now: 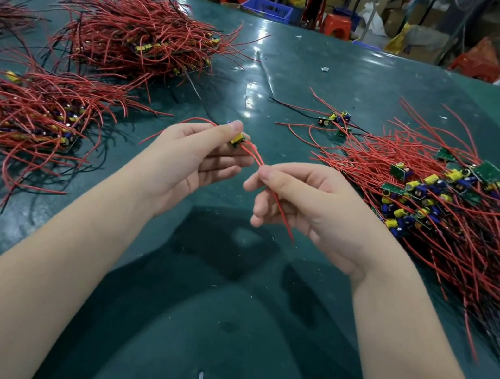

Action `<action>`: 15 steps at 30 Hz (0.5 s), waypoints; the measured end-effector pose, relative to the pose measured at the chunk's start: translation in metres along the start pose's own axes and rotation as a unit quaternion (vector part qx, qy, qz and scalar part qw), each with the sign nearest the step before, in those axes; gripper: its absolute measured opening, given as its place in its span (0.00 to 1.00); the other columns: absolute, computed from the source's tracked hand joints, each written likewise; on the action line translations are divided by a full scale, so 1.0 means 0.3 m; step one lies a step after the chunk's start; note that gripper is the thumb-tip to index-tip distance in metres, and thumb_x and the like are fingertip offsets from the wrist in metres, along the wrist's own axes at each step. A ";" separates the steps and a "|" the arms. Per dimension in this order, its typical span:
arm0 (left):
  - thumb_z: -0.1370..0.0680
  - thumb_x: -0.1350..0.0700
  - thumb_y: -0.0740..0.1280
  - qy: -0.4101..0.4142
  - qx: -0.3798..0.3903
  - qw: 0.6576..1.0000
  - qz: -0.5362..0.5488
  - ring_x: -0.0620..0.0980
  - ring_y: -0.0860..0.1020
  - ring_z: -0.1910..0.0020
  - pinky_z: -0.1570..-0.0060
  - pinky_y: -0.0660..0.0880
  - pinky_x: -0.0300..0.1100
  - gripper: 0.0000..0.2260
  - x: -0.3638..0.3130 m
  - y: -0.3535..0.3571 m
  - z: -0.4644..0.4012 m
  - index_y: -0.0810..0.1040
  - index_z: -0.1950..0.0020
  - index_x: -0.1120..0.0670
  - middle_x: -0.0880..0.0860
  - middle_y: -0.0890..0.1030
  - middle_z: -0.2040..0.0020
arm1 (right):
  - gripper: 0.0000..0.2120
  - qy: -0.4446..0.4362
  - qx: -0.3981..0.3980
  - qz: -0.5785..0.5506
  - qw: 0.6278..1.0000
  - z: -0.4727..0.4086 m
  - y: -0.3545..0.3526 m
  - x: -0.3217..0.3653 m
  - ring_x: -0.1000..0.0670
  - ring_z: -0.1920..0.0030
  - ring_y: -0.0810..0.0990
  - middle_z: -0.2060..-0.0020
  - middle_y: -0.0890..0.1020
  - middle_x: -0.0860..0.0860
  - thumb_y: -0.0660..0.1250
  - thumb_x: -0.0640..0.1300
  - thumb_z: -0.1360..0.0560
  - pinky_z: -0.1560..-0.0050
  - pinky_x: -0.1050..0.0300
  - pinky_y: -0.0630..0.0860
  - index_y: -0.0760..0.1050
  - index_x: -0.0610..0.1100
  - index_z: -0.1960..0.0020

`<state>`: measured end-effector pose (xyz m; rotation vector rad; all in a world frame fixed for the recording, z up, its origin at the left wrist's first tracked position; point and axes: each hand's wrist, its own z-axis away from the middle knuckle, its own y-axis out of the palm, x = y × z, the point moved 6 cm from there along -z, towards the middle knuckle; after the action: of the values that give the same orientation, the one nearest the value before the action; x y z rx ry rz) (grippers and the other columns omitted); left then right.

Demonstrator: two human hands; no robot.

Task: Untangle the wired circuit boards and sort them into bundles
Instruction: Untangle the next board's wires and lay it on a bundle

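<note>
left hand (196, 154) pinches a small circuit board (237, 139); right hand (302, 198) pinches its red wires (256, 156), probably two; tangled pile (459, 209) sits on the right

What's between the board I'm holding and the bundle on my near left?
Nothing visible. The left hand pinches the board, the right hand its red wires; only bare green table lies before the near-left bundle.

On the table (297, 64), you have 2 bundles (136, 32) (24, 116) at your left and 1 tangled pile (440, 202) right.
</note>
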<state>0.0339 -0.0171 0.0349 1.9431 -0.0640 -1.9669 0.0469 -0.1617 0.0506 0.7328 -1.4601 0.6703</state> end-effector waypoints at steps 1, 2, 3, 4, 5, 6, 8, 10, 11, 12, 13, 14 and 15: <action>0.21 0.54 0.65 -0.002 -0.005 1.000 0.006 0.46 0.84 0.62 0.63 0.78 0.34 0.08 0.001 -0.003 -0.002 0.80 0.55 0.57 0.54 0.85 0.60 | 0.11 0.005 0.007 -0.008 1.000 0.001 0.001 -0.002 0.51 0.68 0.81 0.70 0.81 0.49 0.63 0.45 0.24 0.62 0.62 0.77 0.81 0.40 0.57; 0.21 0.54 0.65 -0.004 -0.007 1.000 0.012 0.46 0.84 0.62 0.63 0.78 0.34 0.08 0.002 -0.004 -0.003 0.80 0.56 0.57 0.54 0.85 0.60 | 0.11 0.008 0.012 -0.015 1.000 0.002 0.001 -0.003 0.51 0.68 0.81 0.71 0.81 0.49 0.64 0.46 0.26 0.62 0.62 0.77 0.81 0.41 0.57; 0.21 0.54 0.65 -0.005 -0.006 1.000 0.018 0.46 0.84 0.62 0.63 0.78 0.34 0.08 0.003 -0.005 -0.003 0.80 0.56 0.57 0.54 0.85 0.60 | 0.11 0.010 0.015 -0.020 1.000 0.002 -0.001 -0.004 0.51 0.68 0.81 0.71 0.81 0.49 0.64 0.47 0.27 0.62 0.62 0.77 0.82 0.42 0.57; 0.21 0.54 0.65 -0.007 -0.004 1.000 0.024 0.46 0.84 0.61 0.63 0.78 0.34 0.08 0.003 -0.004 -0.003 0.80 0.55 0.56 0.53 0.85 0.59 | 0.11 0.011 0.017 -0.023 1.000 0.003 -0.004 -0.005 0.51 0.68 0.81 0.71 0.80 0.50 0.65 0.48 0.27 0.61 0.62 0.77 0.83 0.43 0.58; 0.21 0.54 0.65 -0.007 -0.003 1.000 0.030 0.45 0.83 0.61 0.62 0.79 0.35 0.07 0.004 -0.005 -0.004 0.81 0.54 0.56 0.53 0.85 0.58 | 0.11 0.012 0.018 -0.024 0.999 0.003 -0.007 -0.005 0.51 0.68 0.80 0.71 0.80 0.50 0.65 0.49 0.27 0.61 0.62 0.77 0.83 0.43 0.58; 0.21 0.55 0.65 -0.006 -0.003 0.999 0.038 0.45 0.83 0.61 0.61 0.79 0.35 0.06 0.003 -0.005 -0.006 0.80 0.51 0.56 0.52 0.85 0.57 | 0.11 0.013 0.018 -0.023 0.999 0.002 -0.012 -0.006 0.51 0.68 0.80 0.71 0.80 0.50 0.66 0.49 0.27 0.61 0.61 0.78 0.84 0.44 0.59; 0.21 0.56 0.65 -0.008 -0.014 0.998 0.063 0.44 0.83 0.61 0.60 0.79 0.35 0.06 0.002 -0.011 -0.012 0.79 0.47 0.55 0.52 0.86 0.55 | 0.12 0.014 0.015 -0.014 1.000 0.002 -0.023 -0.008 0.52 0.69 0.79 0.72 0.79 0.51 0.66 0.50 0.27 0.61 0.62 0.77 0.84 0.44 0.59; 0.19 0.55 0.62 -0.019 -0.040 0.994 0.101 0.45 0.82 0.62 0.60 0.79 0.35 0.07 0.004 -0.026 -0.022 0.77 0.45 0.55 0.52 0.86 0.56 | 0.12 0.017 0.009 -0.007 1.000 0.001 -0.036 -0.009 0.53 0.70 0.78 0.73 0.78 0.51 0.66 0.50 0.27 0.61 0.62 0.77 0.84 0.44 0.59; 0.18 0.55 0.61 -0.022 -0.052 0.991 0.118 0.45 0.81 0.63 0.61 0.79 0.35 0.07 0.004 -0.036 -0.027 0.77 0.45 0.55 0.51 0.86 0.57 | 0.12 0.019 0.007 -0.004 1.000 0.001 -0.042 -0.009 0.53 0.70 0.77 0.73 0.77 0.52 0.66 0.50 0.27 0.61 0.62 0.77 0.84 0.44 0.59; 0.17 0.55 0.58 -0.023 -0.061 0.989 0.130 0.45 0.80 0.63 0.61 0.79 0.34 0.08 0.002 -0.045 -0.032 0.77 0.46 0.55 0.51 0.86 0.57 | 0.12 0.021 0.006 0.000 1.000 0.002 -0.047 -0.009 0.53 0.71 0.76 0.74 0.76 0.52 0.66 0.50 0.27 0.61 0.61 0.77 0.84 0.44 0.59; 0.17 0.55 0.57 -0.022 -0.066 0.989 0.133 0.44 0.80 0.62 0.62 0.78 0.34 0.10 0.000 -0.054 -0.036 0.76 0.47 0.55 0.50 0.86 0.57 | 0.11 0.024 0.006 0.006 1.000 0.003 -0.052 -0.009 0.54 0.72 0.74 0.74 0.74 0.52 0.66 0.49 0.28 0.61 0.61 0.77 0.84 0.44 0.59; 0.16 0.55 0.55 -0.022 -0.067 0.989 0.132 0.44 0.81 0.60 0.63 0.78 0.34 0.11 0.000 -0.061 -0.039 0.76 0.48 0.55 0.49 0.86 0.57 | 0.11 0.028 0.007 0.014 0.999 0.005 -0.056 -0.010 0.54 0.72 0.72 0.75 0.72 0.53 0.66 0.50 0.28 0.61 0.62 0.76 0.84 0.44 0.58; 0.16 0.56 0.55 -0.024 -0.066 0.989 0.129 0.44 0.82 0.58 0.63 0.78 0.34 0.11 0.002 -0.066 -0.041 0.77 0.48 0.55 0.48 0.86 0.57 | 0.12 0.034 0.009 0.025 0.999 0.007 -0.059 -0.013 0.54 0.72 0.70 0.75 0.70 0.53 0.66 0.50 0.28 0.61 0.62 0.76 0.85 0.44 0.58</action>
<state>0.0414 0.0040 0.0281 1.7099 -0.1834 -1.8013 0.0593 -0.1742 0.0462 0.6824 -1.4145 0.7402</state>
